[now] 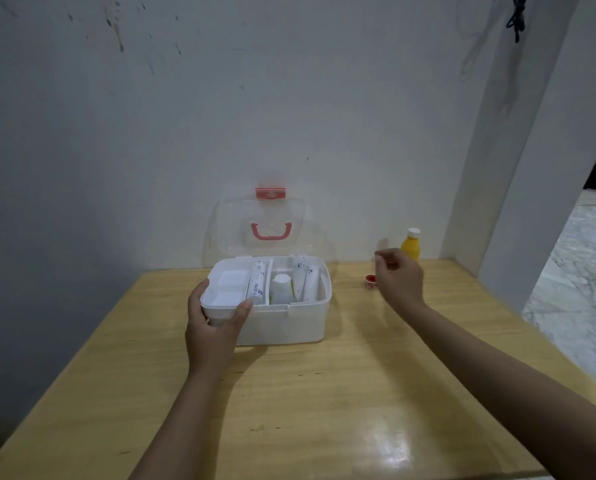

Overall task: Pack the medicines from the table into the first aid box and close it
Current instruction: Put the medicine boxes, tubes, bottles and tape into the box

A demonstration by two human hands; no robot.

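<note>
A white first aid box stands open on the wooden table. Its clear lid with a pink handle is upright against the wall. Inside lie white tubes and a white bottle. My left hand grips the front left corner of the box's white inner tray. My right hand hovers to the right of the box with loosely curled fingers, holding nothing I can see. A yellow bottle with a white cap stands behind that hand. A small red item lies just left of the hand.
The white wall runs right behind the box. A wall corner stands at the table's back right, with a grey floor beyond the right edge. The near table surface shows a glossy light reflection.
</note>
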